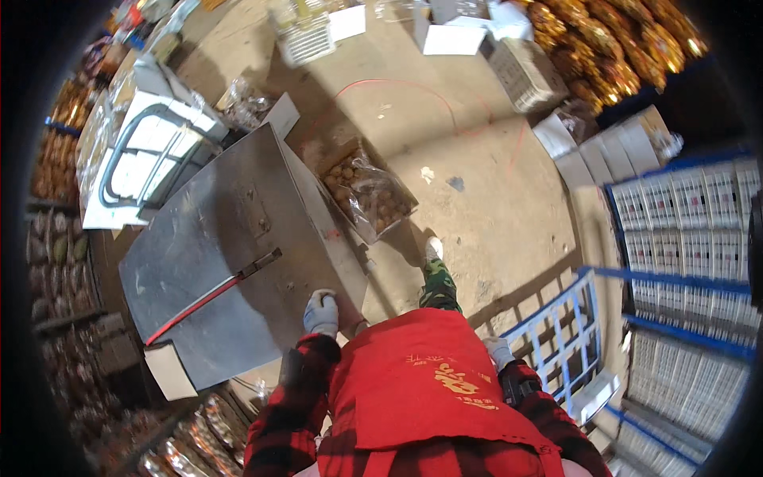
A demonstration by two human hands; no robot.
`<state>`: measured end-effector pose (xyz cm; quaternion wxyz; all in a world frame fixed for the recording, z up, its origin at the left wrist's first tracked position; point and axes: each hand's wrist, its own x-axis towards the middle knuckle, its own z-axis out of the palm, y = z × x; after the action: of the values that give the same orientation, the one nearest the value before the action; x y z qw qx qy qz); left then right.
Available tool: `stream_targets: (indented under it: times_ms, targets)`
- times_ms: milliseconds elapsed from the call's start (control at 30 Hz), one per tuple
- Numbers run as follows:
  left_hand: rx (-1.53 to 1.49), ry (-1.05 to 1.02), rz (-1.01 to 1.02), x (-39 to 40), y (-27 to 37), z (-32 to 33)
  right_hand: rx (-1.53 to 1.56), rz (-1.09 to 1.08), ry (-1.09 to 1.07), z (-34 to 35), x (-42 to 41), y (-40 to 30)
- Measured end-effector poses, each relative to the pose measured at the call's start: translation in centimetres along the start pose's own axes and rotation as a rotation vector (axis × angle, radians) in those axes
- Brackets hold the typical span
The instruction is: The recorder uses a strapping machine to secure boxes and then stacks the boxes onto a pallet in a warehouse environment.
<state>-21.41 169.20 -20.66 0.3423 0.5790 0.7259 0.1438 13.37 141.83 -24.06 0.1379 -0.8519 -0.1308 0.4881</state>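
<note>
My left hand (322, 313), in a pale glove, is at the near right edge of a dark metal-topped table (202, 244). Its fingers are curled, and nothing shows in them. My right hand (498, 350), also gloved, hangs beside the red apron (411, 381), which partly covers it. Just past it stands a blue metal rack frame (557, 334); whether the hand touches the frame is unclear. On the tabletop lies a long narrow tool (214, 298) with a red strip and a dark end.
Beyond the table's right side, an open cardboard box (390, 217) holds round brown items under clear plastic. A grey tubular frame (128, 149) leans at the left. White cartons (685, 208) fill blue shelving at right. A red cord (393, 80) crosses the floor.
</note>
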Motion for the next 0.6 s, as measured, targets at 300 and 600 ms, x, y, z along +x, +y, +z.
stream_targets:
  times_ms: [300,600]
  targets:
    - [0.179,0.167,-0.349,-1.2,2.8,1.4,0.146,-0.138,-0.163,-8.7,16.8,-16.4]
    - [0.167,0.188,-0.351,-1.5,5.4,2.0,-0.376,-0.214,-0.389,-6.4,23.6,-26.3]
